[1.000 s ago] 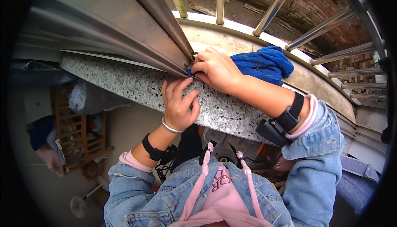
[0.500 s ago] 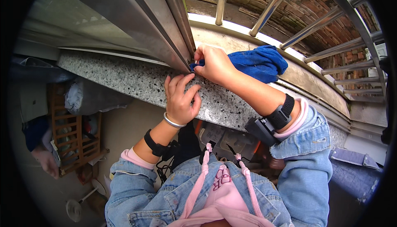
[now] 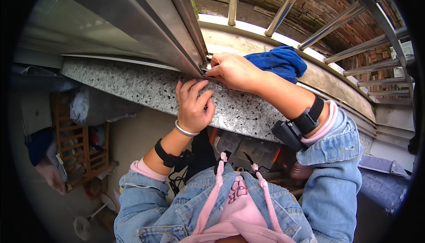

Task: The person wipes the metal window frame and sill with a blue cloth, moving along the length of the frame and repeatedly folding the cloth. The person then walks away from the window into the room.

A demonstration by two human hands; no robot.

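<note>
- Cloth, blue: bulk bunched on the pale ledge, right of upper centre, behind the right hand. A small blue edge also shows at that hand's fingertips; whether both parts are one piece is hidden.
- Right hand: thumb and fingers pinched together at the foot of the metal window frame, upper centre, apparently clamped on the blue edge. Probable reason for the pinch: the corner is too narrow for a flat palm.
- Left hand: just below the right, apart from it. Fingers loosely curled, thumb spread, no object visible in the grasp. The fingertips sit over the speckled sill, near the frame foot; likely a steadying position. Contact cannot be confirmed.
- Change from the frame half a second earlier: the right hand lies flatter, and less blue shows at its fingertips. The left hand's pose is nearly identical. The cloth's bulk remains on the ledge.
</note>
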